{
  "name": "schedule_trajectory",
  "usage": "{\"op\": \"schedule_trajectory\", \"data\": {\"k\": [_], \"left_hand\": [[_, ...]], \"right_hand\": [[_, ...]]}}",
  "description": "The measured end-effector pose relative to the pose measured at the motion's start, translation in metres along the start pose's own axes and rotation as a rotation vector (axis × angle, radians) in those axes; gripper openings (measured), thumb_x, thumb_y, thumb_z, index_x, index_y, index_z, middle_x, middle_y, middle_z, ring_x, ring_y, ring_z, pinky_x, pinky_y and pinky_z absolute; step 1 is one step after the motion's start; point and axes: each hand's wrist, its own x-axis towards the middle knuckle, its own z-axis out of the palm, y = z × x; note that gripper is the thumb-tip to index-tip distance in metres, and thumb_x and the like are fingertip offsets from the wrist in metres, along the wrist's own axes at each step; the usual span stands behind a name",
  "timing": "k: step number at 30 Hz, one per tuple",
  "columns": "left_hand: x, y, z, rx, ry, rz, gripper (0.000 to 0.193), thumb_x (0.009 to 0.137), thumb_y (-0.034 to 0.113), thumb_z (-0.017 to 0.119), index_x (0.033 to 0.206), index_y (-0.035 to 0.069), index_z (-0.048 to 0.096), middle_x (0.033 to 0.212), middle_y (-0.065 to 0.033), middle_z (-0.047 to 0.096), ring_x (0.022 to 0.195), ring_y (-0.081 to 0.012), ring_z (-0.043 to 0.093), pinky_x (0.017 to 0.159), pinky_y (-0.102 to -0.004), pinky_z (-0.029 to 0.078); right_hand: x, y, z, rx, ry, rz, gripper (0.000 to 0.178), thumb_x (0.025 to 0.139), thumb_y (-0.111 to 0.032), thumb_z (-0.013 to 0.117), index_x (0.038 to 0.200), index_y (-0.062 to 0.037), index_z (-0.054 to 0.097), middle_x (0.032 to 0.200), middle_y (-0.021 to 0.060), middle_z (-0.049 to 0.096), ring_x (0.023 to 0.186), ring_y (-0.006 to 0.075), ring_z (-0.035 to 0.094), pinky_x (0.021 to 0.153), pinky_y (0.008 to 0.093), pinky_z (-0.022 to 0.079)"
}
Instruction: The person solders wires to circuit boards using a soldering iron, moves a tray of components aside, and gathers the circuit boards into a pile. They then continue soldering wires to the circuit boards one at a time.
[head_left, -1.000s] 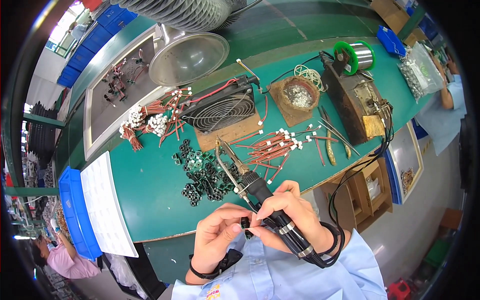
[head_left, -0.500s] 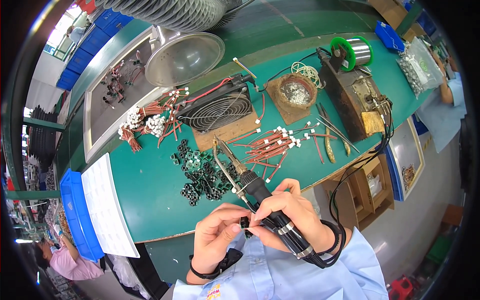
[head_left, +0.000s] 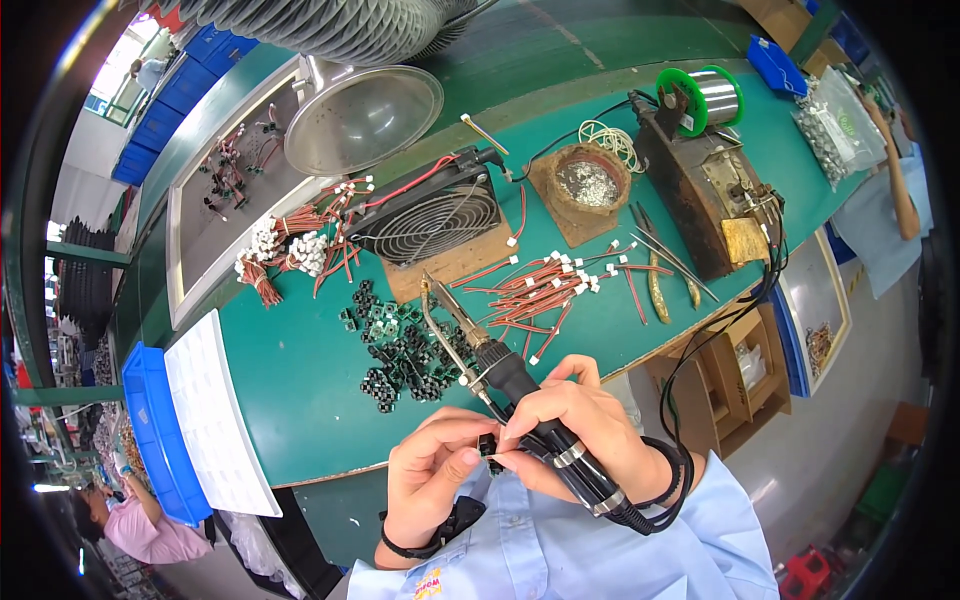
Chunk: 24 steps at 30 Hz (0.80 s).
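Observation:
My left hand (head_left: 432, 474) is closed, pinching a small black component (head_left: 488, 446) between thumb and fingers in front of my shirt. My right hand (head_left: 590, 428) wraps round the black handle of a soldering iron (head_left: 511, 374), and its thumb and fingertip meet the same component. A thin metal tube runs alongside the iron. The iron's tip points up and away, over the bench near the fan's wooden base. Just beyond my hands lies a heap of small black and green components (head_left: 405, 355). To its right are loose red wires with white connectors (head_left: 540, 292).
A fan (head_left: 430, 222) on a wooden base stands mid-bench, with a solder pot (head_left: 590, 185) beside it. Pliers (head_left: 655, 285), tweezers and a green solder spool (head_left: 702, 102) lie to the right. A metal extraction hood (head_left: 365, 118) hangs at the back. White trays (head_left: 215, 410) edge the left.
The view has shifted very slightly. My hands, the component and the soldering iron keep nearly the same pose. At the far right, another person's arm has moved.

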Motion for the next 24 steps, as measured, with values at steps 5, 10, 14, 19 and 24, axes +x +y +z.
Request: {"op": "schedule_trajectory", "data": {"k": [5,10,14,19,24], "left_hand": [[0.0001,0.0005,0.0011,-0.018,-0.003,-0.006,0.022,0.087,-0.002,0.054,0.109,-0.006,0.058,0.108,-0.0164,0.057,0.098,-0.0205,0.056,0.084,-0.0303,0.044],[-0.0004,-0.0011,-0.0003,-0.020,-0.008,-0.007,0.022,0.088,-0.002,0.054,0.109,-0.006,0.058,0.109,-0.0166,0.056,0.098,-0.0207,0.056,0.084,-0.0301,0.045],[0.0007,-0.0013,0.0016,-0.037,-0.012,0.011,0.021,0.088,-0.002,0.054,0.109,-0.007,0.057,0.109,-0.0164,0.056,0.098,-0.0206,0.057,0.084,-0.0304,0.045],[0.0002,-0.0008,0.0008,-0.037,-0.017,-0.005,0.021,0.089,-0.001,0.053,0.108,-0.007,0.057,0.109,-0.0163,0.055,0.098,-0.0205,0.057,0.084,-0.0311,0.045],[0.0001,-0.0030,0.0011,-0.040,-0.009,0.002,0.020,0.089,-0.001,0.053,0.108,-0.007,0.057,0.109,-0.0162,0.055,0.098,-0.0204,0.057,0.085,-0.0313,0.045]], "right_hand": [[-0.0001,-0.0005,-0.0012,-0.001,-0.012,0.012,0.039,0.067,-0.002,0.077,0.096,-0.0128,0.053,0.080,-0.0034,0.066,0.070,0.0123,0.063,0.078,0.0313,0.033],[0.0005,-0.0009,-0.0025,0.004,-0.019,0.014,0.039,0.067,-0.002,0.077,0.096,-0.0128,0.053,0.080,-0.0034,0.067,0.071,0.0123,0.063,0.078,0.0312,0.033],[-0.0001,-0.0004,-0.0026,0.015,-0.018,0.019,0.039,0.067,-0.002,0.077,0.096,-0.0128,0.053,0.080,-0.0035,0.067,0.071,0.0122,0.063,0.079,0.0313,0.033],[0.0000,-0.0002,-0.0030,0.011,-0.017,0.017,0.039,0.067,-0.002,0.077,0.096,-0.0126,0.053,0.080,-0.0034,0.067,0.072,0.0120,0.063,0.079,0.0312,0.033],[-0.0004,0.0004,-0.0036,0.017,-0.020,0.018,0.039,0.067,-0.001,0.076,0.096,-0.0124,0.053,0.080,-0.0034,0.067,0.072,0.0121,0.063,0.080,0.0314,0.033]]}}
